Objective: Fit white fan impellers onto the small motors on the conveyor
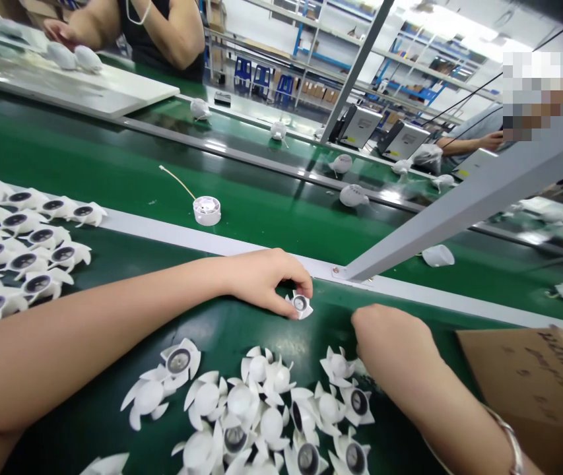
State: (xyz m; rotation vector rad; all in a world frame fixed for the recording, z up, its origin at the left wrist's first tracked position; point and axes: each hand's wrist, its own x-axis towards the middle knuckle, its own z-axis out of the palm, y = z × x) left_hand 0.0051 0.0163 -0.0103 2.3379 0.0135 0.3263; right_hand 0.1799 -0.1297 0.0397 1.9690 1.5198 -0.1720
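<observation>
My left hand (266, 280) reaches across the green conveyor belt (400, 422), with its fingertips pinching a small white plastic fan impeller (299, 305) that has a dark round centre. Close to the right, my right hand (390, 346) is curled downward just above a loose pile of similar white impellers (271, 425). Its fingertips are hidden behind the back of the hand, so I cannot see whether they hold a piece. Some impellers in the pile lie dark centre up, others domed side up.
Neat rows of impellers (24, 244) lie at left. Beyond a white rail (241, 245) are a small fan housing with a wire (206, 211) and a grey post (424, 221). A cardboard sheet (529, 389) lies at right. A co-worker's hand (58, 31) rests at the far belt.
</observation>
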